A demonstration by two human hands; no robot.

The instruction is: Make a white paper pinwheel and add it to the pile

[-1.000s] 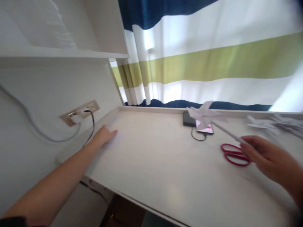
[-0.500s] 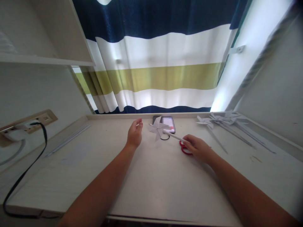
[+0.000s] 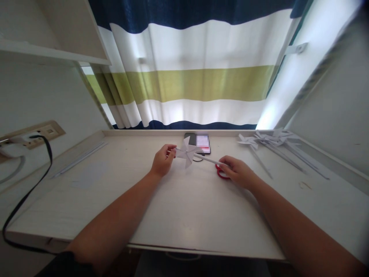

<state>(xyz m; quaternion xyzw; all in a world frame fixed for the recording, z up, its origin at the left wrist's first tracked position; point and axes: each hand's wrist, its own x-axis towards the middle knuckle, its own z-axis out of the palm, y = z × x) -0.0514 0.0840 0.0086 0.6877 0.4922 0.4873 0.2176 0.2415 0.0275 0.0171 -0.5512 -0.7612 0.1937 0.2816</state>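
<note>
A white paper pinwheel (image 3: 188, 151) on a thin white stick (image 3: 208, 158) is held between my hands above the desk. My right hand (image 3: 236, 171) is closed around the stick's lower end. At the pinwheel's left side, my left hand (image 3: 163, 160) has its fingertips pinched together against the front tip; the exact contact is small and hard to make out. Red-handled scissors (image 3: 222, 175) lie beneath my right fingers, their blades not visible. Behind the pinwheel, a phone (image 3: 204, 144) and a dark item lie side by side, partly covered by the blades.
Several finished paper pinwheels (image 3: 276, 138) lie at the right rear. White paper sticks (image 3: 82, 159) and a pale paper sheet (image 3: 88, 177) are on the left. A black cable (image 3: 47, 169) hangs from the wall socket (image 3: 43, 134). Small tan bits (image 3: 305, 186) lie at right.
My left hand has moved right to the pinwheel and its fingers have closed at the front. The pinwheel has shifted slightly left and turned. The camera view has tilted down a little.
</note>
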